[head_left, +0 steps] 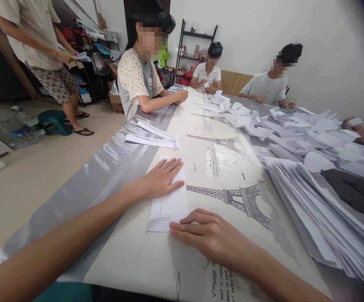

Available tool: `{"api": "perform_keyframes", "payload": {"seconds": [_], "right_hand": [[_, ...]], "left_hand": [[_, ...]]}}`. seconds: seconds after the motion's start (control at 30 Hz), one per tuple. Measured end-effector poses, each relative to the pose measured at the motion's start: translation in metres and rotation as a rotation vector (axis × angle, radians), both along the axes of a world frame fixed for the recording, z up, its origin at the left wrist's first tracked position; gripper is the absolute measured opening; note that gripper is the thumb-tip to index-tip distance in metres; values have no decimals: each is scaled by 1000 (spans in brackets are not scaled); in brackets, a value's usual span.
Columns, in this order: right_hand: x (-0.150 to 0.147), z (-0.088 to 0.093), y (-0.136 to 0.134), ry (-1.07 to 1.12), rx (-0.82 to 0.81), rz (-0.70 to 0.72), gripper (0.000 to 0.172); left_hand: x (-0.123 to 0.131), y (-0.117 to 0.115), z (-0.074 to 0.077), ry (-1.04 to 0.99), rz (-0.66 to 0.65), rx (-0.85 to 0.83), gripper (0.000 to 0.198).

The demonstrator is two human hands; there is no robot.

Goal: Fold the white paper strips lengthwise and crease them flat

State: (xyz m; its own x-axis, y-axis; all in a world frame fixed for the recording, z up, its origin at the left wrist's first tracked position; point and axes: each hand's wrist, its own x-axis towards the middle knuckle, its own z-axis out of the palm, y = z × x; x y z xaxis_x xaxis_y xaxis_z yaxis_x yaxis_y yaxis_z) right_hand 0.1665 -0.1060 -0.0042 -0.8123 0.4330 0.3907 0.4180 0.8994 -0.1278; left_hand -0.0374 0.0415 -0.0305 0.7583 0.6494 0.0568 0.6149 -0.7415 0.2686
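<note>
A folded white paper (166, 209), long and narrow with crease lines along it, lies flat on the table in front of me. My left hand (166, 177) rests on its far part, palm down with the fingers stretched out. At the near right corner of the paper, my right hand (200, 230) touches the edge, fingers held together and extended, the thumb side hidden from view. Whether the right fingers pinch the corner or only press on it is unclear. Just beyond the left hand lie white paper strips (152, 140), fanned at one end.
The table (131, 247) has a cover printed with Eiffel Towers. A stack of white paper (313, 222) stands to the right, with a heap of folded papers (295, 126) behind it. Several people sit around the table; another person stands at left near a green stool (55, 121).
</note>
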Motion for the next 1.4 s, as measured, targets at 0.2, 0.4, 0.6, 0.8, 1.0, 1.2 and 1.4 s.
{"api": "perform_keyframes", "payload": {"seconds": [0.2, 0.4, 0.6, 0.8, 1.0, 1.2, 1.4], "right_hand": [[0, 4, -3, 6, 181, -1, 29], [9, 8, 6, 122, 209, 30, 29], [29, 6, 15, 399, 178, -166, 42], [33, 11, 17, 456, 183, -239, 44], [32, 14, 20, 437, 115, -238, 21], [36, 10, 15, 386, 215, -265, 20], [39, 11, 13, 337, 258, -233, 19]], "left_hand": [[-2, -4, 2, -19, -2, 10, 70], [-4, -6, 5, -237, -41, 292, 53], [-6, -32, 40, -610, -359, 292, 33], [6, -56, 47, -585, -522, 580, 6], [4, -56, 43, -528, -516, 680, 8], [3, -55, 38, -533, -518, 678, 11], [2, -46, 42, -501, -541, 621, 10]]}}
